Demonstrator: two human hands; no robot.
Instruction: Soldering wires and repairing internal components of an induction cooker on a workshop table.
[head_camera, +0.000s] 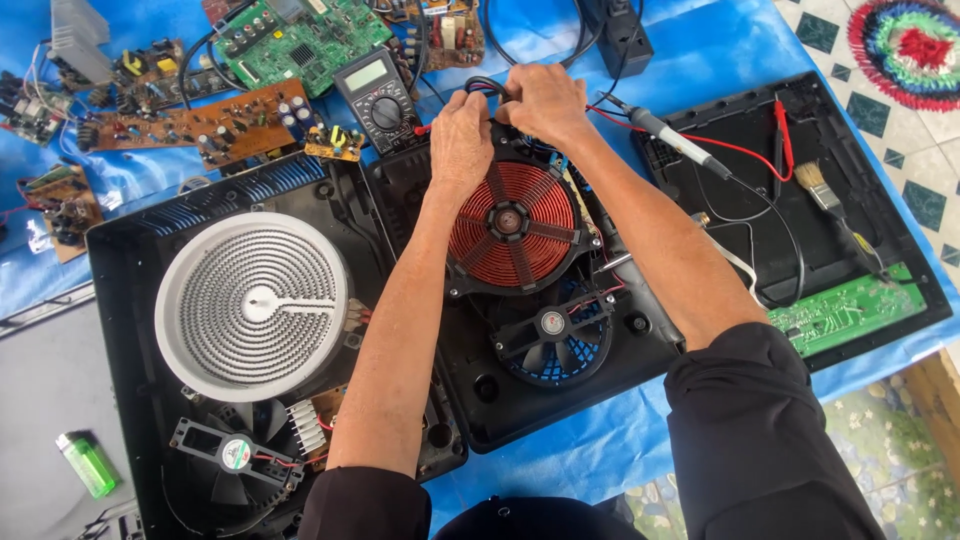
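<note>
At far edge of copper induction coil (512, 226), both hands meet: L hand (461, 138) fingers curled onto coil rim, R hand (541, 100) pinching black cable loop (484, 86). Multimeter (379, 98) just beside L hand; cooling fan (551, 324) near side of coil.

A small grey screen (367, 73) sits on the dark meter (378, 98) near the worktop's far edge. 2 fans carry round stickers (552, 323).
</note>
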